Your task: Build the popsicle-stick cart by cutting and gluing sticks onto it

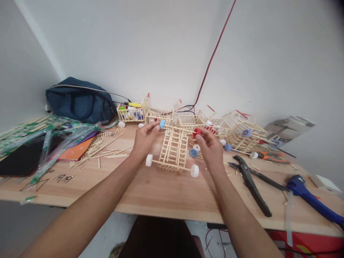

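A small cart of wooden sticks [174, 148] is in the middle, its slatted face upward. Its near axle carries a white bottle cap [149, 160] at the left end and another white cap [194, 171] at the right. Across its far side runs a stick axle [177, 128] with a cap at each end. My left hand [145, 138] is closed, pinching the light-blue bottle cap [162, 124] between thumb and fingers. The red bottle cap [197, 133] at the opposite end is gripped by my right hand [212, 148], also closed.
Several similar stick carts [131, 113] line the wall. On the right lie black-handled cutters [252, 186], a blue-handled tool [311, 197] and orange-handled pliers [274, 157]. Loose sticks [99, 148], plastic wrappers [59, 143] and a dark blue bag [80, 100] occupy the left. A blue cap [193, 153] lies near my right hand.
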{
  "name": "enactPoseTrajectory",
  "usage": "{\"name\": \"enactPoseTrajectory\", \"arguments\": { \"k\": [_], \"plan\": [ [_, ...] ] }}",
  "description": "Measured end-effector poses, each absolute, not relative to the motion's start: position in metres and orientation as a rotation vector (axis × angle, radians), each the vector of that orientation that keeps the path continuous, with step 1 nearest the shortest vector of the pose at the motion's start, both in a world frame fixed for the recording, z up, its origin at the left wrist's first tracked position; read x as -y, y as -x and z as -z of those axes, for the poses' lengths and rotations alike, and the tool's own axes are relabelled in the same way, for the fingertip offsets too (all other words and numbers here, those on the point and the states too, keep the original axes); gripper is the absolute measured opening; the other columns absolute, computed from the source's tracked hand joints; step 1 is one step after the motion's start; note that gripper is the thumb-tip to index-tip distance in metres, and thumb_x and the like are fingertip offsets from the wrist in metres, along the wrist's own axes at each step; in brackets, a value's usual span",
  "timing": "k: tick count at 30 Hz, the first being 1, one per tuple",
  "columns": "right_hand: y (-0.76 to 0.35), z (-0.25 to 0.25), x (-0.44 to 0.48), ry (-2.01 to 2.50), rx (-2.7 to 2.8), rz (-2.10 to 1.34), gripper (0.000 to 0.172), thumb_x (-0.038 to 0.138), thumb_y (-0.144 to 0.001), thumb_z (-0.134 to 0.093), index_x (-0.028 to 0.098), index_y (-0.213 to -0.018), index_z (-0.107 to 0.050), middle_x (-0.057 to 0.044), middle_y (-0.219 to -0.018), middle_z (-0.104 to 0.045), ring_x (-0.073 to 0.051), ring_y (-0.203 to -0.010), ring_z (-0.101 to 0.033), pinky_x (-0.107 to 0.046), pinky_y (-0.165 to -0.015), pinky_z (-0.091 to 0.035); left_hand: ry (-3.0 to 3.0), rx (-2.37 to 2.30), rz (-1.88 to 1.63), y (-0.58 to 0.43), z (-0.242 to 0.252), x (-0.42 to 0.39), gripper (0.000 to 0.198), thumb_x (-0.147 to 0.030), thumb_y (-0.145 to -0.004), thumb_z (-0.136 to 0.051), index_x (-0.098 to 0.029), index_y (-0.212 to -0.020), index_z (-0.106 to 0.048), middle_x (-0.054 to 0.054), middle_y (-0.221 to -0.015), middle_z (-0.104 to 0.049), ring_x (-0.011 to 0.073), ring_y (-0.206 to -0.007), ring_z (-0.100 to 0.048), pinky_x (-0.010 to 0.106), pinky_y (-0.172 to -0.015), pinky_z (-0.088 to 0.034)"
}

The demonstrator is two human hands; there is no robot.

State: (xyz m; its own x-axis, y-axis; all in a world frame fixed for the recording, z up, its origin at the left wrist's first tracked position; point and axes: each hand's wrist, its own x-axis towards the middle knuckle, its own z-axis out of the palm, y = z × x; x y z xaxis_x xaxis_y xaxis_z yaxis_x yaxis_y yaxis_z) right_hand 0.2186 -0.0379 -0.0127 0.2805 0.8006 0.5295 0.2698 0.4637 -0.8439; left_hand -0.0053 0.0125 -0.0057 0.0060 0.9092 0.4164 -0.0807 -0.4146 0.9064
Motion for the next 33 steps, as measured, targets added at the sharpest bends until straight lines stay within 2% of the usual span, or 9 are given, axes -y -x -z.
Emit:
{"name": "enactPoseTrajectory", "arguments": {
  "k": [18, 33],
  "plan": [
    [-0.2174, 0.0119, 0.0382, 1.057, 1.248, -0.505, 0.033, 0.044, -0.082, -0.072, 0.022, -0.107, -0.07, -0.006, -0.102, -0.073, -0.019, -0.089, -0.069, -0.033, -0.07, -0.061, -1.466, -0.913, -1.53, 0.005, 0.0047, -0.0117, 0.033, -0.036, -0.083, -0.067, -0.015, -0.108, -0.075, 0.011, -0.106, -0.076, 0.0232, -0.101, -0.07, 0.041, -0.098, -0.051],
    [-0.2182, 0.0128, 0.0375, 1.053, 1.253, -0.506, 0.034, 0.045, -0.081, -0.072, 0.023, -0.107, -0.069, -0.006, -0.103, -0.074, -0.018, -0.089, -0.069, -0.032, -0.07, -0.061, -1.46, -0.881, -1.526, 0.0033, 0.0063, -0.0139, 0.034, -0.033, -0.084, -0.066, -0.014, -0.112, -0.073, 0.011, -0.119, -0.073, 0.0233, -0.11, -0.069, 0.04, -0.103, -0.049]
  ]
}}
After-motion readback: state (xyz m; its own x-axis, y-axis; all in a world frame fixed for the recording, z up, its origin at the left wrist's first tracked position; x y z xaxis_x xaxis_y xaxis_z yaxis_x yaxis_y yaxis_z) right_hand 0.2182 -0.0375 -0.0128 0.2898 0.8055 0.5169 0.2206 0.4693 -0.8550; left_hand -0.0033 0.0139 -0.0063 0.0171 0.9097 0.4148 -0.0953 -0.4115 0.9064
